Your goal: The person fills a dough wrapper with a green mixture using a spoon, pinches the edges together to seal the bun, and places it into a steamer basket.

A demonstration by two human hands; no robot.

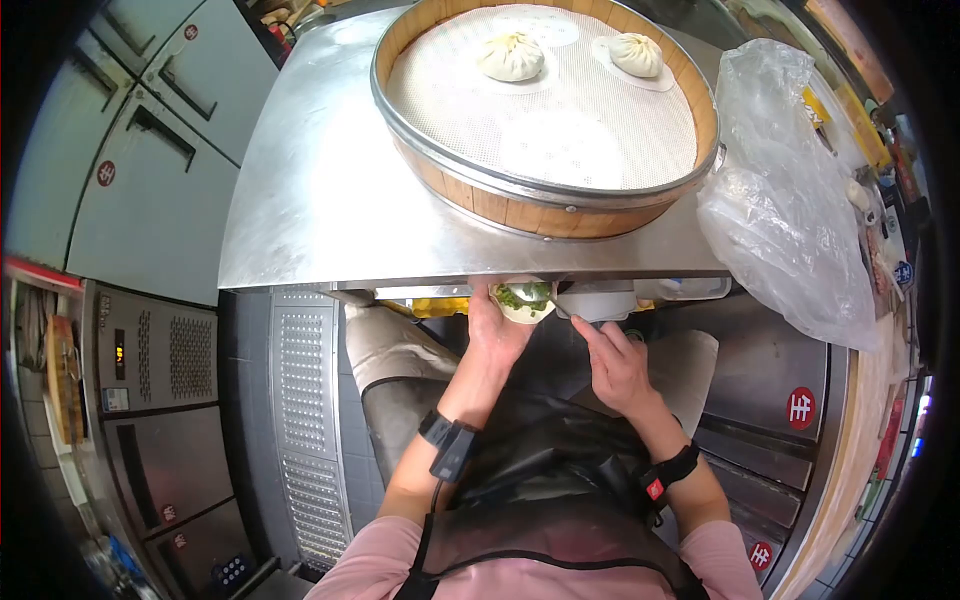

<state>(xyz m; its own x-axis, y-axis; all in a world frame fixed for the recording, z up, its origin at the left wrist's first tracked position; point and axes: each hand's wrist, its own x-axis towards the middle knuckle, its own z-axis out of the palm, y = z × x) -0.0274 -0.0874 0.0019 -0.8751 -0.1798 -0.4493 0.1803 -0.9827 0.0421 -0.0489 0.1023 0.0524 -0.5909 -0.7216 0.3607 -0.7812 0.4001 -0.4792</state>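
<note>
My left hand (pixel 494 328) cups a round dough wrapper (pixel 524 317) just below the front edge of the metal table. Chopped green filling (pixel 512 300) sits on the wrapper. My right hand (pixel 617 367) is closed around the handle of a spoon-like filling tool (pixel 563 307), whose tip reaches over the filling; its exact shape is partly hidden. Above both hands, a large round bamboo steamer (pixel 530 202) stands on the table. On its white mesh liner (pixel 450 110) rest two pleated buns, one near the middle (pixel 511 57) and one to the right (pixel 637 55).
The steel tabletop (pixel 300 170) overhangs my hands. A clear plastic bag (pixel 785 190) hangs over its right end. Underneath are containers, one with yellow contents (pixel 440 306). Fridge doors (pixel 165 180) line the left, and steel drawers (pixel 760 380) stand at right.
</note>
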